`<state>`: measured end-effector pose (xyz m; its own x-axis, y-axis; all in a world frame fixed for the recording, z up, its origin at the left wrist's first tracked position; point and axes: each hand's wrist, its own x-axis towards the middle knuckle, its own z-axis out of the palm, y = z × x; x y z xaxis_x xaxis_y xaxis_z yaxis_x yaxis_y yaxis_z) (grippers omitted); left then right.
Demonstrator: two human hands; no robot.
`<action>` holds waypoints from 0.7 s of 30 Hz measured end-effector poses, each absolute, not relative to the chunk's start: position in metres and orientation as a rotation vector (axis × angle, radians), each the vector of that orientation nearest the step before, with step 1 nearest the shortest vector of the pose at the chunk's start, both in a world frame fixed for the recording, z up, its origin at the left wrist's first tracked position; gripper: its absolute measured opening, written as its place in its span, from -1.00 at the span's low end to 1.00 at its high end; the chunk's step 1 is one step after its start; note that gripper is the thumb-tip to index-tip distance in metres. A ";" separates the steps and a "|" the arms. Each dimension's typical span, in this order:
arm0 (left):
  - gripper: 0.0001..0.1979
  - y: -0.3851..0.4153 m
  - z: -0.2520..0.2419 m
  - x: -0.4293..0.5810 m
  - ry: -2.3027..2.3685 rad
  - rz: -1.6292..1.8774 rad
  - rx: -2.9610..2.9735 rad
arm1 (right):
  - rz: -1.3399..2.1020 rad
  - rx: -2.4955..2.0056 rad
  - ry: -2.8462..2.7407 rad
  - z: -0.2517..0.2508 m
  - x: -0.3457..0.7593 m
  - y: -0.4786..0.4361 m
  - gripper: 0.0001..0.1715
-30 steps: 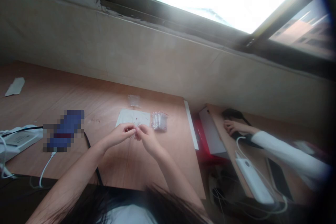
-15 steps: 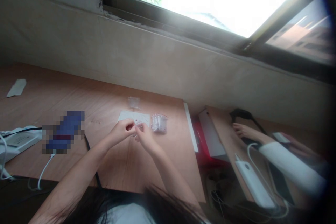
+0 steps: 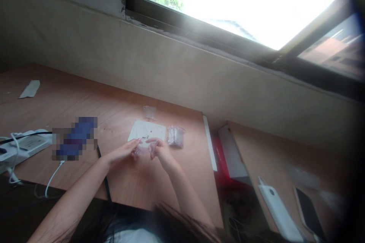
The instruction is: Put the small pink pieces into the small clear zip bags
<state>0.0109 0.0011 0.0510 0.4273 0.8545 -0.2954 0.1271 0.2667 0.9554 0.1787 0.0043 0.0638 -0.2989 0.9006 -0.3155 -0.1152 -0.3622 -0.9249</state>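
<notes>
A white sheet (image 3: 137, 129) lies flat on the wooden table, with a few tiny dark pieces (image 3: 146, 137) on it. At the sheet's near left edge is my left hand (image 3: 127, 151), its fingers closed around something small and clear that I cannot make out. My right hand (image 3: 160, 150) hovers by the near right edge, index finger stretched to the left and the other fingers loosely bent, with nothing visible in it. A clear plastic bag of contents (image 3: 176, 136) rests right of the sheet. Behind the sheet lies a small clear bag (image 3: 149, 112).
A blurred-out phone-like object (image 3: 76, 136) with a white cable lies to the left, near a white power strip (image 3: 28, 146). A black cable (image 3: 106, 182) crosses the table's front edge. On the right-hand table are a white power bank (image 3: 278, 209) and a dark phone (image 3: 309, 212).
My hands have come apart from a joined pinch over the sheet and small dark pieces now show on it. Another person's arm has left the right-hand table. The view has shifted slightly.
</notes>
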 end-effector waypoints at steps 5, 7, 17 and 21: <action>-0.69 -0.007 0.030 -0.001 1.058 0.720 1.143 | 1.704 -1.414 -0.932 0.047 0.164 0.005 -0.76; -0.69 -0.003 0.021 -0.008 1.110 0.779 1.127 | 1.674 -1.457 -0.875 0.043 0.162 0.006 -0.74; -0.71 0.012 -0.008 -0.027 1.369 0.888 1.020 | 1.823 -1.461 -1.054 0.021 0.151 0.016 -0.80; -0.69 0.011 -0.010 -0.033 1.373 0.869 0.947 | 1.795 -1.504 -1.061 0.006 0.149 0.027 -0.90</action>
